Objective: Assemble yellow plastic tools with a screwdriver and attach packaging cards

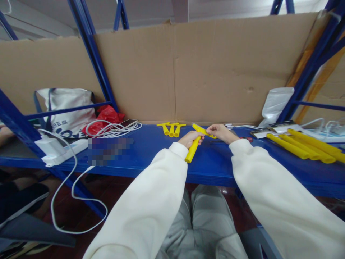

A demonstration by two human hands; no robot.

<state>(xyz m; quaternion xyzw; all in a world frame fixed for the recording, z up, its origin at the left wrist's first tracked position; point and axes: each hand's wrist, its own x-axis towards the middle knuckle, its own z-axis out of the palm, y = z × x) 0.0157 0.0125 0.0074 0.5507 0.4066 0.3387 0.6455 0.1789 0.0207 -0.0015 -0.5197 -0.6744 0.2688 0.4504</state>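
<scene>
One yellow T-shaped piece [191, 151] is held up over the blue shelf [151, 154], its handle slanting down toward the front edge. We see the left hand [192, 139] with its fingers curled round the piece where handle and crossbar [198, 128] meet. The right hand [219, 132] has thumb and fingers close together at the crossbar's right part; from this far off, we cannot tell whether they pinch it or something small on it. Near the cardboard [215, 68], we find three more T-shaped pieces [171, 130] side by side. Yellow tubes [309, 146] lie bunched to the right.
</scene>
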